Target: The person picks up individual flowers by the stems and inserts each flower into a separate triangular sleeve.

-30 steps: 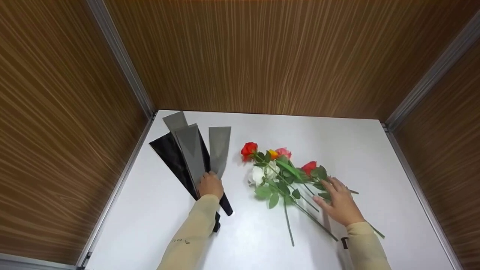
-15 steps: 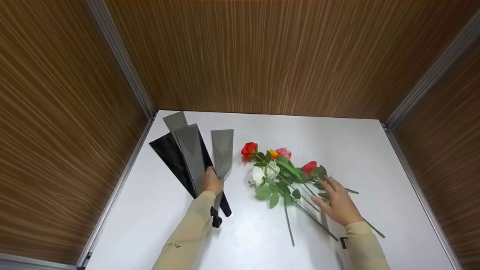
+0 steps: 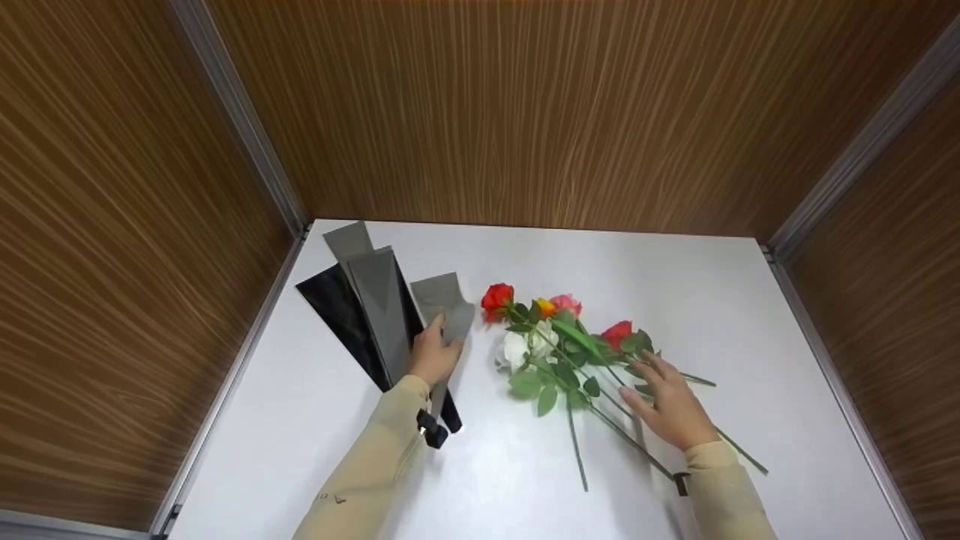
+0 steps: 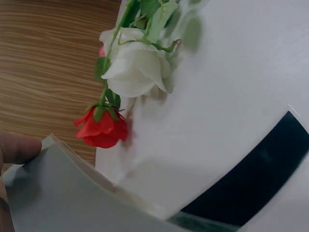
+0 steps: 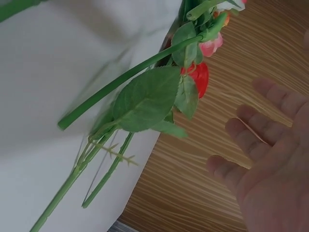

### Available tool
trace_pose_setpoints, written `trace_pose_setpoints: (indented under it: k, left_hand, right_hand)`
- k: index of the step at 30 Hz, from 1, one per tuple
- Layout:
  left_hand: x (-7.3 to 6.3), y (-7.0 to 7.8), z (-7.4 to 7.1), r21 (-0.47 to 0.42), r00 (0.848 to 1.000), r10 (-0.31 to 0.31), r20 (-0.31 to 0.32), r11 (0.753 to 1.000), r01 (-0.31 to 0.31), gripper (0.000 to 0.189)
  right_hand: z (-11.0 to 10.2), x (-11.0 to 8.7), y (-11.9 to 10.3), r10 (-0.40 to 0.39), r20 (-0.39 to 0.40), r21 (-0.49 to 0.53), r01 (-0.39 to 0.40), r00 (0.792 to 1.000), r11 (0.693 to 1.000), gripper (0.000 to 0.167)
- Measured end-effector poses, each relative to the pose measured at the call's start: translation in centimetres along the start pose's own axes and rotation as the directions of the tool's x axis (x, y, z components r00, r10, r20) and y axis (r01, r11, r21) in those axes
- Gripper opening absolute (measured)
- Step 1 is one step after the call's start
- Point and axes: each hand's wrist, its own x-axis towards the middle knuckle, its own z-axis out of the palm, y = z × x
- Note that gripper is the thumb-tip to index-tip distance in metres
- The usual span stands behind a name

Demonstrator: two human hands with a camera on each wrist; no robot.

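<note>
L hand (image 3: 435, 358) is pinching the edge of a grey wrapper (image 3: 451, 298), grip narrow on that sheet. Its far end is sitting bent, prob. b/c of the pinch; L wrist view is showing what look like 2 layers slightly apart. That wrapper is lying on the L half, just R of the black wrapper (image 3: 341, 319), wide end far, narrow end near, prob. so the hand's reaching it from the near side.

R hand (image 3: 671, 409) is hovering at the near R side of the flowers by the R red rose (image 3: 617, 334), fingers spread, grip wide w/ nothing in it; R wrist view is showing fingers clear of the leaves. White roses (image 3: 514, 351) & a pink rose (image 3: 566, 303) are bunching far/L, stems (image 3: 578, 450) pointing near/R, apparently for handy reach.

All's resting on a shiny white worktop (image 3: 262, 442); brown wood-grain walls (image 3: 525, 112) w/ grey metal strips (image 3: 247, 127) are enclosing far, L & R.
</note>
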Motion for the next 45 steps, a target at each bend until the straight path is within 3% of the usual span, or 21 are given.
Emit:
trace_pose_setpoints:
  k: [7, 9, 11, 13, 15, 19, 25, 29, 32, 34, 37, 41, 45]
  left_hand:
    - [-0.7, 3.1, -0.3, 0.000, 0.989, 0.148, -0.030, 0.989, -0.148, 0.062]
    - [-1.1, 3.9, -0.2, -0.017, 0.981, 0.189, -0.032, 0.982, -0.190, 0.063]
    - [-1.6, 4.7, 0.0, -0.041, 0.975, 0.218, -0.030, 0.975, -0.220, 0.064]
    - [-2.1, 5.6, 0.4, -0.065, 0.967, 0.251, -0.034, 0.965, -0.253, 0.064]
    - [-2.8, 6.6, 0.8, -0.095, 0.959, 0.282, -0.033, 0.954, -0.283, 0.065]
    - [-4.2, 8.7, 1.5, -0.164, 0.935, 0.354, 0.002, 0.923, -0.349, 0.064]
    - [-5.9, 11.3, 2.4, -0.210, 0.888, 0.445, 0.121, 0.885, -0.415, 0.060]
    - [-6.7, 12.1, 2.9, -0.198, 0.849, 0.475, 0.230, 0.877, -0.437, 0.060]
    - [-7.0, 12.1, 3.2, -0.192, 0.813, 0.493, 0.309, 0.870, -0.454, 0.058]
    - [-7.0, 12.0, 3.3, -0.183, 0.788, 0.504, 0.354, 0.863, -0.470, 0.058]
    - [-7.2, 11.5, 3.4, -0.154, 0.755, 0.502, 0.422, 0.860, -0.486, 0.059]
    - [-7.5, 10.7, 3.5, -0.107, 0.717, 0.486, 0.500, 0.856, -0.505, 0.059]
    - [-7.7, 9.9, 3.5, -0.050, 0.695, 0.475, 0.539, 0.842, -0.537, 0.055]
  right_hand:
    - [0.1, 1.0, -1.8, 0.002, 0.013, 0.165, -0.004, 1.000, 0.986, 0.051]
    - [0.2, 1.6, -2.7, -0.010, 0.020, 0.245, 0.005, 1.000, 0.969, 0.045]
    - [0.4, 2.1, -3.7, -0.006, 0.048, 0.359, -0.012, 0.999, 0.933, 0.040]
    - [0.7, 2.6, -4.9, 0.003, 0.107, 0.503, -0.057, 0.994, 0.862, 0.038]
    - [0.9, 3.2, -6.1, -0.002, 0.181, 0.629, -0.114, 0.984, 0.769, 0.039]
    - [1.4, 4.3, -7.9, -0.087, 0.286, 0.789, -0.183, 0.954, 0.587, 0.046]
    - [1.3, 5.5, -8.9, -0.248, 0.276, 0.932, -0.195, 0.929, 0.307, 0.059]
    - [0.8, 5.6, -9.1, -0.274, 0.266, 0.963, -0.240, 0.924, 0.126, 0.066]
    - [0.6, 5.6, -9.0, -0.262, 0.252, 0.966, -0.258, 0.932, 0.011, 0.066]
    - [0.5, 5.6, -8.9, -0.265, 0.234, 0.967, -0.253, 0.935, -0.038, 0.064]
    - [0.5, 5.5, -8.7, -0.273, 0.216, 0.966, -0.246, 0.937, -0.079, 0.067]
    - [0.5, 5.4, -8.4, -0.284, 0.211, 0.959, -0.254, 0.935, -0.122, 0.071]
    - [0.4, 5.2, -8.3, -0.264, 0.201, 0.959, -0.244, 0.943, -0.144, 0.068]
